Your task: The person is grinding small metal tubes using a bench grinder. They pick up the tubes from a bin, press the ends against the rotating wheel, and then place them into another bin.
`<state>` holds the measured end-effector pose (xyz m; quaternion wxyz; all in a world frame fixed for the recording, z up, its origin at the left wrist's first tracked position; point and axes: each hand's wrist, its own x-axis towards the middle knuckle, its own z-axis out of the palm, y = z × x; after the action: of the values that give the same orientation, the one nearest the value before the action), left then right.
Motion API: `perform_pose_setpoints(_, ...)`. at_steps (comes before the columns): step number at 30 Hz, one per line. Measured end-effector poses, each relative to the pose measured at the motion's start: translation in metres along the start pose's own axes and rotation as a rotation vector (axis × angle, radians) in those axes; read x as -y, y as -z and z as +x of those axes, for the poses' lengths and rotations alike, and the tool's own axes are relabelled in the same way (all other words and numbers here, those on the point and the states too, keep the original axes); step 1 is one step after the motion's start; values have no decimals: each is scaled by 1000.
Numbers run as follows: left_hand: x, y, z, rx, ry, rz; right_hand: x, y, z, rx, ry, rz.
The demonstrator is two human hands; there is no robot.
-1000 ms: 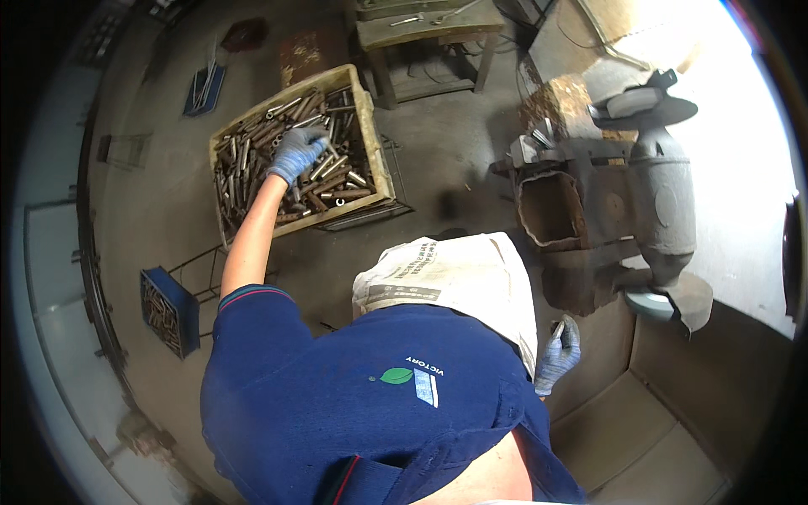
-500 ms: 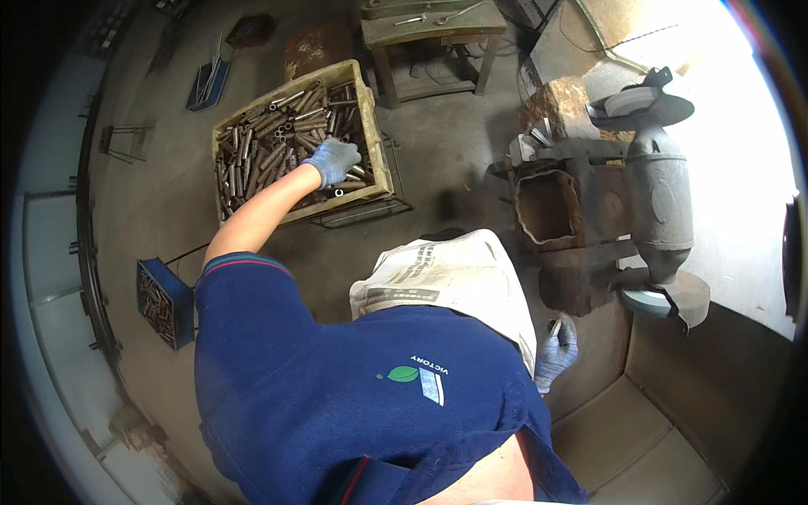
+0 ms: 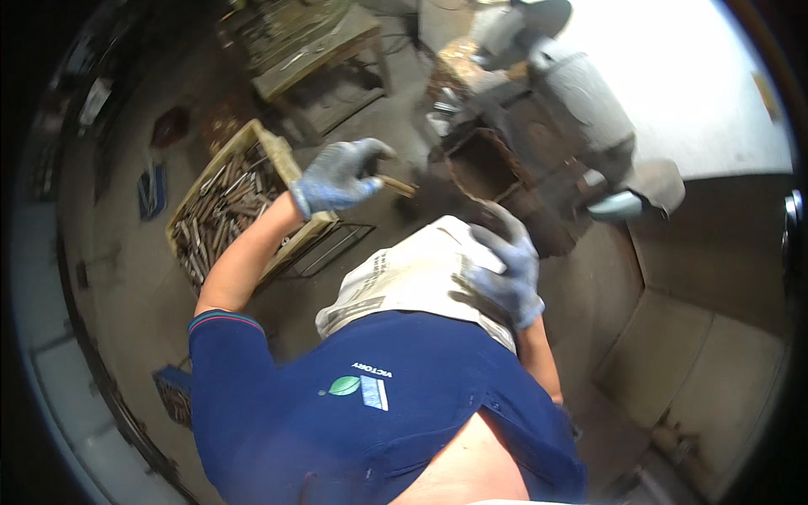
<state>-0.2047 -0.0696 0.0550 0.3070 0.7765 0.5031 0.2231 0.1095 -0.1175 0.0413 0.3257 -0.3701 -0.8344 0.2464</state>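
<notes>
My left hand (image 3: 341, 175), in a grey-and-blue work glove, is raised between the yellowish crate and the grinder stand. A short brown metal tube (image 3: 399, 187) sticks out past its thumb, and the hand appears closed on the tube's near end. My right hand (image 3: 512, 273), gloved the same way, is in front of the light-coloured apron (image 3: 400, 265). Its fingers curve toward the left hand but are smeared by motion, so I cannot make out whether it holds anything. Many similar tubes (image 3: 227, 202) fill the crate (image 3: 295, 168) at the left.
A bench grinder (image 3: 589, 97) stands at the right on a dark stand with a square opening (image 3: 484, 168). Behind is a wooden workbench (image 3: 316, 63) with tools. A blue bin (image 3: 175, 394) of small parts sits at the lower left, another blue container (image 3: 151, 192) farther back.
My left hand has left the crate and moved right with a tube. My right hand has come up from my side to the apron's front. The view has turned toward the right.
</notes>
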Motion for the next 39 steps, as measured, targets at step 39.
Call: perform_pose_setpoints(39, -101, -180, 171, 648, 4, -956, -37, 13, -57, -1051, -607, 127)
